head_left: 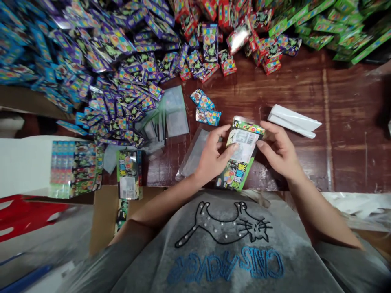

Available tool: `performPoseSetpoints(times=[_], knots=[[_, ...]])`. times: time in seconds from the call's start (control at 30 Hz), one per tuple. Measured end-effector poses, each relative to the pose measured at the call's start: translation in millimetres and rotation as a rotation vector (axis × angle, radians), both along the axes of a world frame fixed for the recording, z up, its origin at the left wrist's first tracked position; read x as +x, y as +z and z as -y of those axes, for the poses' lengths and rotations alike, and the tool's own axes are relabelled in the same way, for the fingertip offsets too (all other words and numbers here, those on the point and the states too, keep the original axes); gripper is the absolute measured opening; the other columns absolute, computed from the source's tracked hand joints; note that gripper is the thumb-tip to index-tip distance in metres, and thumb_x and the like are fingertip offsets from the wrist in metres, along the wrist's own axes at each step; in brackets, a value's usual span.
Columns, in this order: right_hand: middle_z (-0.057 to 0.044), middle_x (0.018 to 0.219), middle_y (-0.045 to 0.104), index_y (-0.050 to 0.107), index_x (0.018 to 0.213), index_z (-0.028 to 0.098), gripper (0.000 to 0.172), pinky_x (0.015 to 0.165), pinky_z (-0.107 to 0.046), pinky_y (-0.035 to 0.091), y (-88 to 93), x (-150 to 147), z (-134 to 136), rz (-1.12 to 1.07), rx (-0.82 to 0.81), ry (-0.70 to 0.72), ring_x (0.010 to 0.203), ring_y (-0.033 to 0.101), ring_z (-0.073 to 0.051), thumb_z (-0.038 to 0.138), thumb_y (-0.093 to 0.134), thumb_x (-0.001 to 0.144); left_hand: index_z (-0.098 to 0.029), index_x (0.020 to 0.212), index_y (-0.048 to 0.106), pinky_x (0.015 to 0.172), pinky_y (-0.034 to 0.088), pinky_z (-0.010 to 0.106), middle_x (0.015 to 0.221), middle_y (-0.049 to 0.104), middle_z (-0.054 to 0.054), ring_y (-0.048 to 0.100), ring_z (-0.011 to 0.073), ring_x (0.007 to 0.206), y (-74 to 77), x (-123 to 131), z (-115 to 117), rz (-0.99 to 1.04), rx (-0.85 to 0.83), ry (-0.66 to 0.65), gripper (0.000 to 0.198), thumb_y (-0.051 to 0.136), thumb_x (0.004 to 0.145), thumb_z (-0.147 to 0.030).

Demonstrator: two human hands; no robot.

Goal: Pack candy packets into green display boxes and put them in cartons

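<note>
Both hands hold a green printed pack [241, 156] wrapped in clear film, with a white barcode label on top, just above the near edge of the brown wooden table [345, 122]. My left hand [214, 156] grips its left side with the thumb on the label. Curled fingers of my right hand [279, 150] close on its upper right corner. Two small blue packets [205, 109] lie just beyond the pack. An empty clear bag [193, 156] lies under my left wrist.
A big heap of blue and purple packets [91, 61] fills the far left; red ones [227, 63] and green boxes [336, 28] lie at the back. Clear bags [172, 112] are stacked mid-table. A white folded strip [293, 121] lies at right. Wrapped bundles [130, 173] stand at left.
</note>
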State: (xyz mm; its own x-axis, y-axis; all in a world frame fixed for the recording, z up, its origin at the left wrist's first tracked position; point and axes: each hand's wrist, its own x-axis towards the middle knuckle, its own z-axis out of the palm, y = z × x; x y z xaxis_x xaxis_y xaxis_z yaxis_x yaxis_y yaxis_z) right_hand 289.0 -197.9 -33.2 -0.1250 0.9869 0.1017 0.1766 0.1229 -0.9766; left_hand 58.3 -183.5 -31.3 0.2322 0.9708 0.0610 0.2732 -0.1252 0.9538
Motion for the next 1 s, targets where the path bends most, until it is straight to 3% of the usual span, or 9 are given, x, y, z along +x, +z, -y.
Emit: performPoseSetpoints(times=[0.13,0.27,0.4,0.53,0.6,0.73,0.8,0.9,1.0], knots=[[-0.004,0.115,0.073,0.065,0.132,0.031,0.031,0.09,-0.038,0.061,-6.7,8,-7,-0.035,-0.063,0.046,0.1,0.071,-0.02,0.041,0.07,0.103,-0.03,0.157,0.045,0.091,0.065,0.034,0.143,0.062,0.011,0.072,0.0189,0.108,-16.2,-5,-2,0.146,-0.099,-0.072,0.065,0.074,0.099,-0.033],[-0.002,0.106,0.072,0.07,0.12,0.029,0.02,0.075,-0.031,0.057,-9.8,9,-3,0.017,-0.116,0.083,0.083,0.065,-0.015,0.038,0.07,0.103,-0.029,0.151,0.053,0.089,0.065,0.032,0.144,0.064,0.01,0.074,0.0182,0.106,-18.2,-12,-6,0.161,-0.18,-0.17,0.058,0.075,0.097,-0.03],[-0.003,0.122,0.072,0.061,0.134,0.035,0.044,0.083,-0.033,0.062,-12.4,-5,11,-0.111,-0.124,-0.131,0.099,0.07,-0.018,0.039,0.08,0.095,-0.026,0.137,0.063,0.089,0.063,0.031,0.125,0.072,0.006,0.073,0.0177,0.102,-14.6,-19,-17,0.145,-0.246,-0.183,0.043,0.076,0.097,-0.033],[-0.002,0.113,0.073,0.068,0.118,0.033,0.027,0.083,-0.034,0.064,-14.3,-18,21,-0.159,-0.157,-0.256,0.093,0.071,-0.017,0.043,0.079,0.097,-0.025,0.118,0.072,0.111,0.055,0.039,0.136,0.073,0.007,0.068,0.022,0.131,-11.0,-19,-26,0.142,-0.238,-0.124,0.021,0.068,0.104,-0.039],[-0.002,0.113,0.074,0.07,0.117,0.032,0.023,0.084,-0.035,0.065,-14.8,-18,21,-0.165,-0.172,-0.232,0.092,0.071,-0.017,0.044,0.077,0.098,-0.025,0.112,0.074,0.115,0.053,0.042,0.14,0.073,0.007,0.067,0.0225,0.135,-10.0,-16,-29,0.181,-0.271,-0.123,0.017,0.068,0.104,-0.039],[-0.003,0.123,0.073,0.072,0.112,0.032,0.015,0.103,-0.038,0.061,-15.9,-10,18,-0.2,-0.121,-0.141,0.115,0.071,-0.019,0.036,0.077,0.098,-0.023,0.114,0.073,0.104,0.059,0.04,0.122,0.081,0.007,0.076,0.0204,0.115,-8.2,-9,-36,0.223,-0.348,-0.108,0.019,0.074,0.099,-0.035],[-0.002,0.124,0.072,0.071,0.123,0.035,0.025,0.11,-0.04,0.059,-15.1,-4,16,-0.207,-0.087,-0.125,0.12,0.071,-0.018,0.031,0.076,0.099,-0.024,0.12,0.073,0.101,0.061,0.039,0.118,0.082,0.006,0.077,0.0204,0.111,-5.9,-8,-41,0.21,-0.35,-0.123,0.027,0.077,0.096,-0.035],[-0.001,0.12,0.076,0.07,0.135,0.037,0.037,0.107,-0.04,0.06,-8.5,5,13,-0.128,-0.044,-0.096,0.114,0.073,-0.018,0.029,0.076,0.1,-0.024,0.116,0.077,0.102,0.06,0.038,0.122,0.082,0.007,0.077,0.0205,0.114,0.2,-8,-46,0.148,-0.37,-0.203,0.025,0.076,0.097,-0.041],[-0.002,0.11,0.08,0.081,0.109,0.032,0.01,0.099,-0.04,0.061,3.2,10,9,-0.005,-0.039,-0.008,0.106,0.075,-0.019,0.033,0.078,0.099,-0.022,0.101,0.08,0.097,0.06,0.034,0.12,0.083,0.007,0.077,0.0188,0.108,6.5,-8,-48,0.04,-0.359,-0.256,0.024,0.075,0.098,-0.045]])
